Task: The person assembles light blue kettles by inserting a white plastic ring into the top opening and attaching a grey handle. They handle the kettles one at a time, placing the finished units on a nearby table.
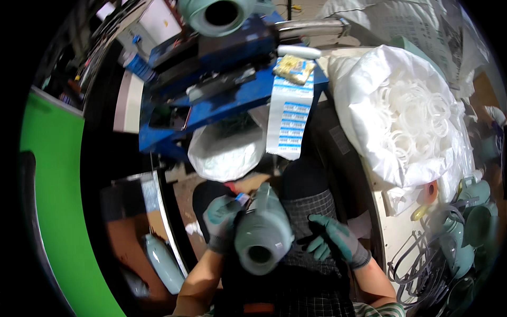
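Observation:
A pale green plastic jug (pixel 264 227) with a handle rests between my thighs, its round dark mouth tilted towards me. My left hand (pixel 219 216), in a grey and green work glove, is closed close against the jug's left side. By its fingertips shows a small blue-and-white object (pixel 242 198); the rest of that object is hidden. Gloved the same way, my right hand (pixel 335 240) hangs over my right thigh, apart from the jug. Its fingers are bent but spread, and I make out nothing held between them.
A blue workbench (pixel 211 113) ahead carries another jug (pixel 219 16), a phone (pixel 169 117) and a hanging label sheet (pixel 290 116). Below it is a white-lined bin (pixel 227 161). Right are a bag of clear rings (pixel 359 121) and green parts (pixel 459 248); left, a box holds a green bottle (pixel 163 264).

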The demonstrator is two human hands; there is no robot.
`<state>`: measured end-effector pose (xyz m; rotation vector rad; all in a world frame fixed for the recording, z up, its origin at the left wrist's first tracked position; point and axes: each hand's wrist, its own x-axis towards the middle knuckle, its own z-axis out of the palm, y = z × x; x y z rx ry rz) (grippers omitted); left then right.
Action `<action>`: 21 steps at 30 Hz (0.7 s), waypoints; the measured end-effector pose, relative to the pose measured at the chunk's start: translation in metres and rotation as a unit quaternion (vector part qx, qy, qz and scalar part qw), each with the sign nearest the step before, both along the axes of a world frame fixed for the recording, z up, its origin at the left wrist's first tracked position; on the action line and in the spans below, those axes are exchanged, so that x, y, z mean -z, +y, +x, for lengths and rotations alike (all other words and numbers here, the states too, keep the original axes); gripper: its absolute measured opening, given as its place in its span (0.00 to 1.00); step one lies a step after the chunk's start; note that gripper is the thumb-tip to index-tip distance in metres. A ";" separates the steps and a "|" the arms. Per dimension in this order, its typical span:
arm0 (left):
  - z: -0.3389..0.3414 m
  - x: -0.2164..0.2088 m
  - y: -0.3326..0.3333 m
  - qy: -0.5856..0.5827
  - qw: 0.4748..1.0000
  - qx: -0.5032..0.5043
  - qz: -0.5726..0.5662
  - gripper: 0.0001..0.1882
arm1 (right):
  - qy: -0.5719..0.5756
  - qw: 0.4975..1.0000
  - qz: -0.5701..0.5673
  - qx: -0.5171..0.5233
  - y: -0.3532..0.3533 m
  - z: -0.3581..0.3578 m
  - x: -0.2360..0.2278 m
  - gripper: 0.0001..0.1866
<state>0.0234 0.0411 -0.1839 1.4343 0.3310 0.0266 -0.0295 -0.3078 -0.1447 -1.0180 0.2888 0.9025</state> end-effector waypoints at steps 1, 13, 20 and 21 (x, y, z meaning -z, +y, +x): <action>-0.016 0.001 -0.016 -0.043 0.999 0.011 0.025 0.06 | 0.026 0.998 0.049 0.007 0.005 -0.018 -0.005 0.41; -0.066 -0.090 -0.015 -0.055 0.987 0.033 -0.149 0.04 | -0.391 0.871 -0.294 0.046 0.027 -0.104 -0.022 0.72; -0.063 -0.066 0.023 -0.039 0.989 0.000 -0.145 0.09 | -0.491 0.771 -0.406 -0.002 0.038 -0.112 -0.014 0.68; -0.064 -0.066 0.025 -0.024 0.990 0.001 -0.142 0.10 | -0.477 0.780 -0.404 -0.012 0.038 -0.113 -0.013 0.69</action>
